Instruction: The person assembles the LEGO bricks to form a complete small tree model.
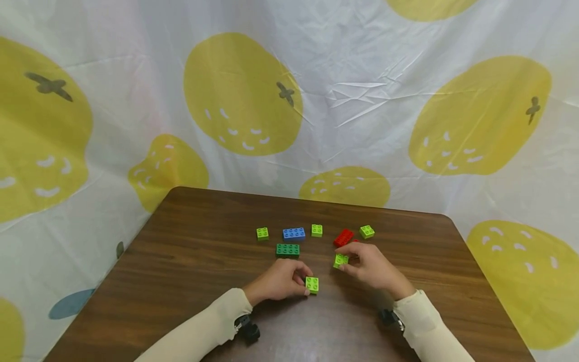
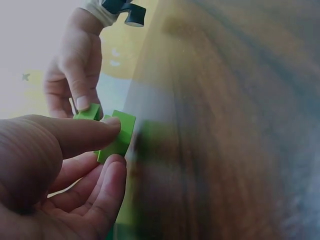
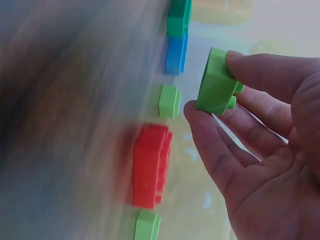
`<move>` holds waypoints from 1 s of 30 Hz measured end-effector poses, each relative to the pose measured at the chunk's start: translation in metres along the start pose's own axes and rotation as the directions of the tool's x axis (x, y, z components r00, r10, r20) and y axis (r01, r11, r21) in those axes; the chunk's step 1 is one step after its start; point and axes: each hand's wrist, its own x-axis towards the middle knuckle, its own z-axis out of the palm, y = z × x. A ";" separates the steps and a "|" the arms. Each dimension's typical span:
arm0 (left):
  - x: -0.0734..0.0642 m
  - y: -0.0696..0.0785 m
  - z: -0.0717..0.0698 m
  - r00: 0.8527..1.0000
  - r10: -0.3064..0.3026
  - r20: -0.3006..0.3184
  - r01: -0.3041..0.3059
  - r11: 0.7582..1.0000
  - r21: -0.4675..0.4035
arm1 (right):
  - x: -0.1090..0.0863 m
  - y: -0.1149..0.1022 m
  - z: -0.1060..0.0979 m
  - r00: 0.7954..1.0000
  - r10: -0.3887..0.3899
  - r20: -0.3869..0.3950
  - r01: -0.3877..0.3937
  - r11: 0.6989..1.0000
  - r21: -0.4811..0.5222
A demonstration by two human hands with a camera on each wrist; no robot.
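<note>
My left hand (image 1: 281,279) pinches a lime-green 2x2 toy brick (image 1: 312,285) between thumb and fingers near the middle of the table. In the left wrist view, that brick (image 2: 125,131) appears just off the wood. My right hand (image 1: 372,265) holds a second lime-green 2x2 brick (image 1: 341,260), a short way beyond and to the right of the first. The right wrist view shows this brick (image 3: 217,85) gripped by thumb and index finger, studs toward the palm, clear of the table. The two held bricks are apart.
Across the back lie a lime-green brick (image 1: 262,234), a blue brick (image 1: 294,234), another lime-green brick (image 1: 316,230), a red brick (image 1: 344,238) and one more lime-green brick (image 1: 367,232). A dark green brick (image 1: 287,250) sits nearer. Something red (image 1: 356,241) peeks from behind my right hand.
</note>
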 end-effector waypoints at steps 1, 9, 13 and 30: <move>-0.001 0.000 0.000 1.000 0.000 0.004 0.000 1.000 -0.004 | 0.001 -0.002 0.002 1.000 -0.011 0.006 0.011 1.000 0.006; -0.004 -0.003 0.001 1.000 0.010 0.017 -0.009 0.998 -0.062 | 0.004 -0.016 0.016 0.993 -0.097 0.061 0.093 0.993 0.066; -0.004 -0.003 0.001 1.000 0.010 0.014 -0.009 0.998 -0.068 | 0.004 -0.022 0.022 0.988 -0.124 0.093 0.115 0.989 0.093; -0.001 -0.004 -0.001 1.000 -0.014 0.028 0.018 0.993 -0.117 | 0.007 -0.033 0.041 0.972 -0.205 0.116 0.193 0.975 0.106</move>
